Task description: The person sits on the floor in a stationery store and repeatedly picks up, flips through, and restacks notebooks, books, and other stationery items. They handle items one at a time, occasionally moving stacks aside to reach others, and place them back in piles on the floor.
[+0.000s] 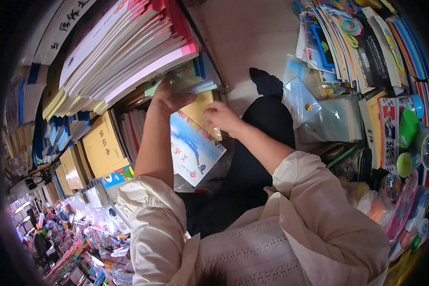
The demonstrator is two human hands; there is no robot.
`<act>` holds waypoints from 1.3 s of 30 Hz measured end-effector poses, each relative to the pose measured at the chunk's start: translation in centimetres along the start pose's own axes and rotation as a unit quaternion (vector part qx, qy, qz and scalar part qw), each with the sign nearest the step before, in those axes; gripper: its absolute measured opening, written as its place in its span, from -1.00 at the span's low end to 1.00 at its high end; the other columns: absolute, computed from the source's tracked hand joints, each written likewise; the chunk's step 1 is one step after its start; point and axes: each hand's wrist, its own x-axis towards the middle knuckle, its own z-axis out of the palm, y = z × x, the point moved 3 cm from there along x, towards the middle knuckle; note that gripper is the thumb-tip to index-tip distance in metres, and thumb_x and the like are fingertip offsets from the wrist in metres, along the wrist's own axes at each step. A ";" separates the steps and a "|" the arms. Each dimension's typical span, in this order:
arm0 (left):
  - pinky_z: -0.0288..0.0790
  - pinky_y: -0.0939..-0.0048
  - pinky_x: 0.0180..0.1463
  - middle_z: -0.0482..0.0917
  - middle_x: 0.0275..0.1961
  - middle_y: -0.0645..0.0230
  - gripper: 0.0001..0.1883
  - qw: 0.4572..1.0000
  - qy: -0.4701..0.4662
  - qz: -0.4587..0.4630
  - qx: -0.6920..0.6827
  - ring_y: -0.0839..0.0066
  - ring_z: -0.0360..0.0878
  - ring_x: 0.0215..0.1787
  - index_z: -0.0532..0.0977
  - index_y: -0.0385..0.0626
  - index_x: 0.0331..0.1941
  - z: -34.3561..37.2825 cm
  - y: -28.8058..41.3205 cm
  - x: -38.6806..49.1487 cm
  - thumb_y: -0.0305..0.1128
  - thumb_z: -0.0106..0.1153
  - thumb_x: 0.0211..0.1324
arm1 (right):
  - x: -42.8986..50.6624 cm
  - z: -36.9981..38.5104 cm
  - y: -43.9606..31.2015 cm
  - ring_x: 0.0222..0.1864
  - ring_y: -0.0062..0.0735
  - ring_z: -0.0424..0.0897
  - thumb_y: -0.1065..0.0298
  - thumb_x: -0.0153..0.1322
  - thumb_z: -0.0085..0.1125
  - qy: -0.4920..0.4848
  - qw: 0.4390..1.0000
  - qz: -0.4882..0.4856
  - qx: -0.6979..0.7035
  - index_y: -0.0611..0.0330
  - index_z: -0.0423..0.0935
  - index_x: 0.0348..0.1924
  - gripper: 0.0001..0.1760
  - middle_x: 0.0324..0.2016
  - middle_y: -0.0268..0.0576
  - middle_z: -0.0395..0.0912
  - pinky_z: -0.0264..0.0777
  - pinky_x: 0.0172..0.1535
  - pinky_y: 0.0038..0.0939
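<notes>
My left hand (169, 98) reaches into the shelf below a tall stack of pink-and-white booklets (136, 53). Its fingers lie against green-covered booklets (186, 73), with the thumb held apart; whether it grips them cannot be told. To its right, my slightly blurred right hand (222, 118) is loosely curled in front of a yellow-covered booklet (195, 107). Whether its fingers touch or hold that cover is unclear. Below both hands lies an art booklet (195, 150) with a blue-and-white cover, tilted, its upper part overlapping the yellow one.
Yellow exercise books (103, 143) stand on the left shelf. On the right are piled notebooks (339, 43), plastic-wrapped sheets (330, 119) and a green-lidded container (408, 127). My dark-trousered leg (268, 121) extends along the floor (250, 32). Packaged goods (85, 232) crowd the lower left.
</notes>
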 end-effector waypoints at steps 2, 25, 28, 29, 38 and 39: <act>0.47 0.20 0.08 0.62 -0.06 0.09 -0.31 0.992 0.067 -0.092 0.063 0.23 0.62 -0.10 0.32 -0.15 0.18 -1.4 0.2 -1.1 0.25 -0.32 0.37 | 0.6 -0.8 -0.3 -0.30 -0.53 0.58 0.19 0.41 0.23 0.010 0.998 -0.002 0.070 0.27 0.53 -0.10 -0.67 -0.31 -0.23 0.59 0.48 -0.24 -0.48; 0.51 0.15 -0.33 0.61 -0.57 0.04 -0.51 0.853 0.261 0.085 0.444 0.08 0.64 -0.49 0.54 -0.32 -0.49 -3.3 -13.5 -19.9 -0.02 0.20 0.19 | 7.5 0.7 -5.4 -0.41 -0.53 0.51 0.18 0.48 0.14 -0.079 0.966 0.020 0.247 0.14 0.54 -0.22 -0.78 -0.32 -0.24 0.62 0.38 -0.37 -0.52; 0.51 0.03 -0.19 0.63 -0.42 -0.09 -0.49 0.765 0.372 0.027 0.525 -0.13 0.62 -0.34 0.52 -0.36 -0.38 -6.4 -14.7 -22.2 0.01 0.19 0.15 | 7.7 0.5 -5.6 -0.44 -0.55 0.52 0.16 0.49 0.12 -0.047 0.981 0.053 0.182 0.15 0.55 -0.26 -0.76 -0.34 -0.25 0.62 0.38 -0.42 -0.56; 0.51 0.03 -0.17 0.63 -0.38 -0.11 -0.49 0.753 0.403 0.016 0.520 -0.12 0.62 -0.31 0.51 -0.37 -0.34 -7.2 -15.0 -22.3 0.00 0.19 0.15 | 7.4 0.6 -5.1 -0.44 -0.54 0.52 0.15 0.48 0.13 -0.031 0.989 0.055 0.136 0.15 0.55 -0.27 -0.75 -0.36 -0.26 0.63 0.38 -0.43 -0.57; 0.45 -0.05 -0.14 0.59 -0.37 -0.14 -0.74 0.812 0.424 0.146 0.373 -0.15 0.58 -0.26 0.43 -0.30 -0.28 -8.2 -14.5 -20.1 -0.29 0.15 0.17 | 0.0 3.6 1.8 -0.22 0.12 0.61 -0.03 0.31 0.29 0.029 0.849 -0.103 -0.518 0.37 0.52 -0.27 -0.48 -0.30 0.23 0.59 0.47 -0.15 -0.13; 0.45 -0.07 -0.20 0.59 -0.38 -0.11 -0.77 0.809 0.404 0.172 0.391 -0.15 0.58 -0.31 0.40 -0.27 -0.27 -7.1 -13.9 -20.5 -0.31 0.11 0.19 | -0.5 3.3 2.2 -0.20 0.09 0.61 -0.01 0.32 0.28 0.039 0.838 -0.101 -0.535 0.36 0.51 -0.26 -0.50 -0.27 0.22 0.59 0.47 -0.13 -0.13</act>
